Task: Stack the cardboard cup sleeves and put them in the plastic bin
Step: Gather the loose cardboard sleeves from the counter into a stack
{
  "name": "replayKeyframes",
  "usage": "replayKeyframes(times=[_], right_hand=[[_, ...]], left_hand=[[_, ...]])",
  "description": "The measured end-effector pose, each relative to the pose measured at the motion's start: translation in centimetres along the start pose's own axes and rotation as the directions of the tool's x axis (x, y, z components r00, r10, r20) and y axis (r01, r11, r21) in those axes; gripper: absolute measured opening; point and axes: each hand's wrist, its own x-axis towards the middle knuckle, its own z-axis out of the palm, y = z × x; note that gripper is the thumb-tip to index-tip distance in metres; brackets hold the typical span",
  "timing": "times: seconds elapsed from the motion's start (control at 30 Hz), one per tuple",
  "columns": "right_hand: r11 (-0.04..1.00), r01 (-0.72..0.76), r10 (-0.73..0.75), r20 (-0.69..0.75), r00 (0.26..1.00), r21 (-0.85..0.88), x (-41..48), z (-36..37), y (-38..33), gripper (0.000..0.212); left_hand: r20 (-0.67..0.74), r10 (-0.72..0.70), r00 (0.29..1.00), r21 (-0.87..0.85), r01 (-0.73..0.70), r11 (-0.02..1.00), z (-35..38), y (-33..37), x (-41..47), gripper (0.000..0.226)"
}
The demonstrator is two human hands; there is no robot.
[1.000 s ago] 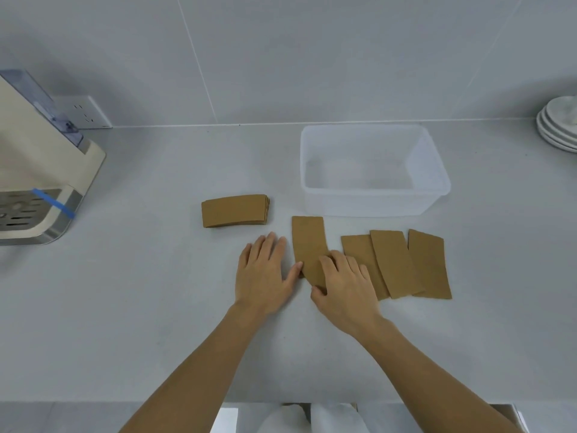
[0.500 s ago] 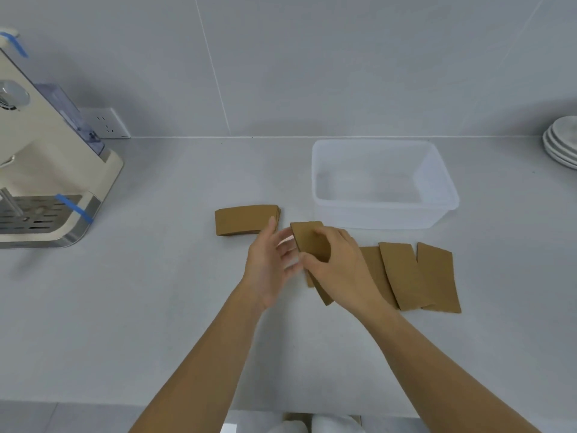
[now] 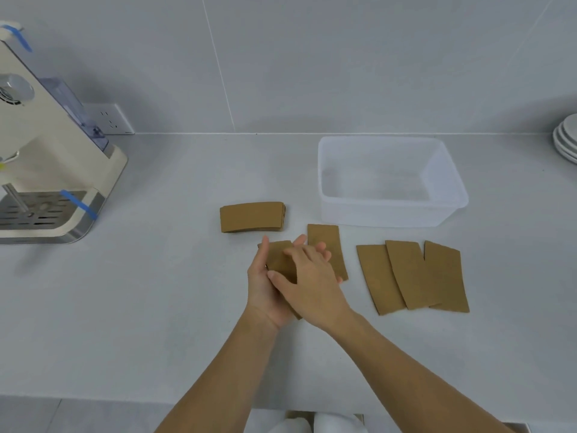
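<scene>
Sleeve (image 3: 278,260) is being gripped between left hand (image 3: 265,285) and right hand (image 3: 312,285); next, stack (image 3: 252,216) probably needs topping.

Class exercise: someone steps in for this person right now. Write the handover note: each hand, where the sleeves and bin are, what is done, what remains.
Left hand and right hand: together holding one cup sleeve above the counter.
Stacked sleeves: left of the plastic bin, which holds nothing.
One loose sleeve lies beside the hands; three overlapping sleeves lie to the right.
Done: stack started.
Left: add held and four loose sleeves, then move the stack into the bin.
</scene>
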Motion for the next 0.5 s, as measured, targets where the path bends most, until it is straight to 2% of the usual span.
replayKeyframes(times=[0.13,0.23,0.3,0.37,0.5], right_hand=[[0.999,-0.041,0.042,0.168,0.985,-0.008,0.7,-0.7,0.2,0.054],[0.988,-0.121,0.097,0.217,0.971,0.1,1.7,-2.0,0.5,0.051],[0.98,-0.16,0.14,0.159,0.977,0.121,2.5,-2.7,1.0,0.043],[0.985,-0.17,0.169,0.06,0.984,0.014,3.2,-3.1,1.9,0.035],[0.941,-0.244,0.22,-0.123,0.968,-0.235,4.0,-2.4,3.6,0.06]], left_hand=[[-0.095,-0.024,0.995,0.009,0.025,1.0,-0.8,0.7,0.0,0.073],[-0.166,0.004,0.986,0.016,-0.002,1.0,-1.1,1.2,-0.3,0.066],[-0.158,0.018,0.987,-0.021,-0.021,1.0,-1.5,1.5,-0.4,0.067],[-0.139,0.038,0.99,-0.069,-0.048,0.996,-2.0,2.0,-0.4,0.069],[-0.135,0.086,0.987,-0.101,-0.1,0.99,-3.1,2.8,-0.4,0.069]])
